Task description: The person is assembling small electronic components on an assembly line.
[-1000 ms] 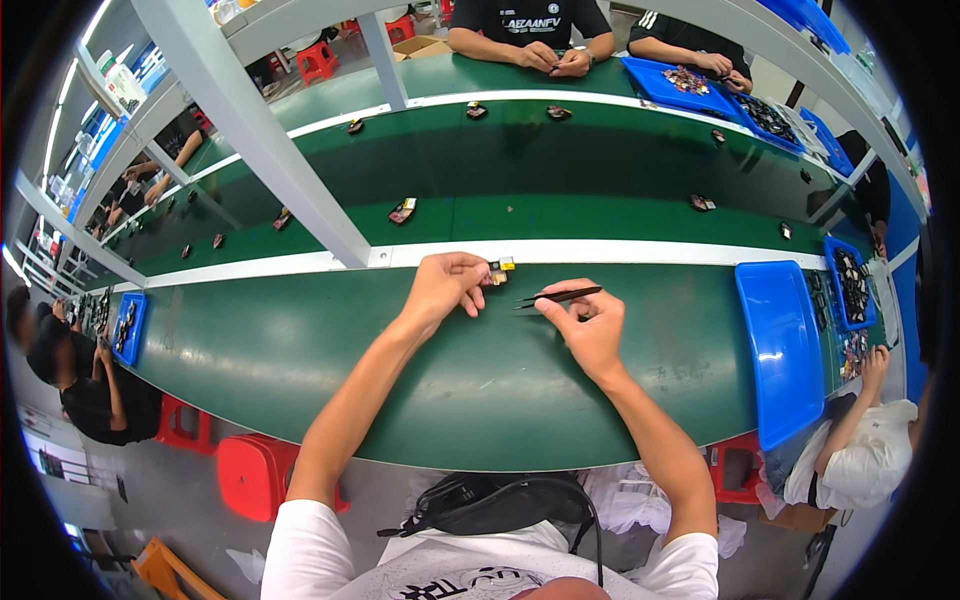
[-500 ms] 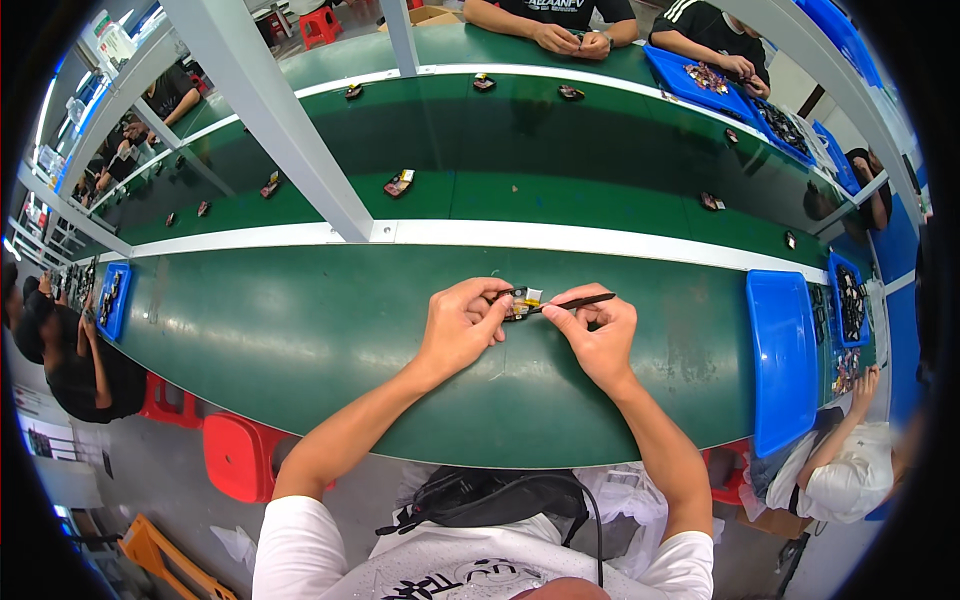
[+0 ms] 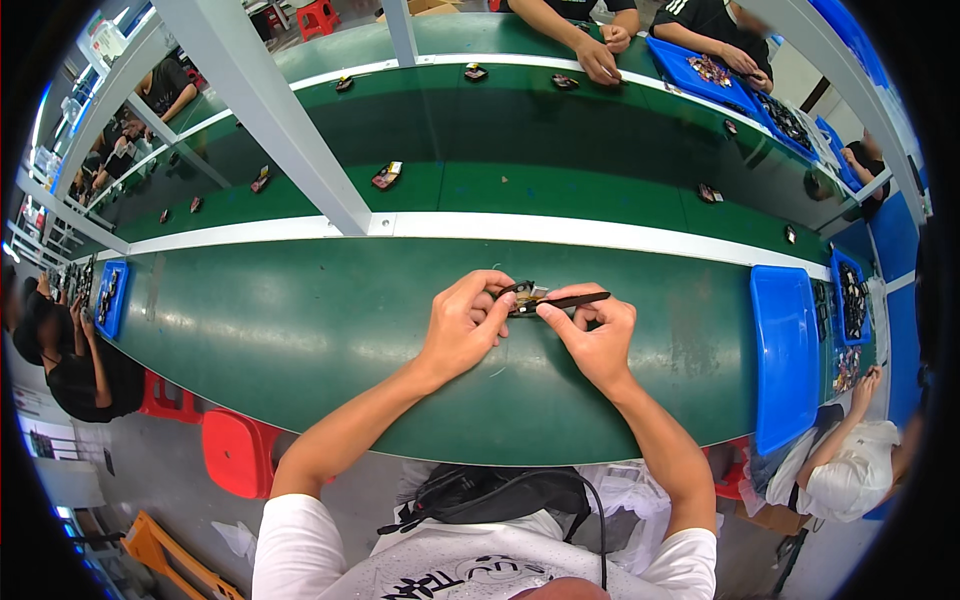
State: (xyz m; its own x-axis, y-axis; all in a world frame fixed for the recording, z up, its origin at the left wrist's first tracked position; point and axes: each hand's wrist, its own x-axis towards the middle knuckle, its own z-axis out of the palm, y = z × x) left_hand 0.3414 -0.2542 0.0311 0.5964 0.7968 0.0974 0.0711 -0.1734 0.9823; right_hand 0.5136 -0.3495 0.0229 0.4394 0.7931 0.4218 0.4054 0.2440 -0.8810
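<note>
Over the middle of the green bench, my left hand (image 3: 468, 318) grips a small black electronic housing (image 3: 520, 306) between thumb and fingers. Inside it shows a pale silvery piece with a bit of yellow; finer parts are too small to make out. My right hand (image 3: 594, 335) is closed around slim black tweezers (image 3: 580, 299), whose back end points right. Their tip meets the housing's right side, partly hidden by my right thumb and fingers.
A white rail (image 3: 560, 228) separates my bench (image 3: 300, 330) from a green belt carrying several small housings (image 3: 387, 175). To my right lies a blue tray (image 3: 785, 355); another blue tray (image 3: 112, 300) stands far left. Co-workers sit around. A red stool (image 3: 238, 452) is at lower left.
The housing in my left hand has tipped, so its pale piece shows less. Housings on the belt have shifted slightly left. Across the belt, a co-worker's hand has reached out toward it.
</note>
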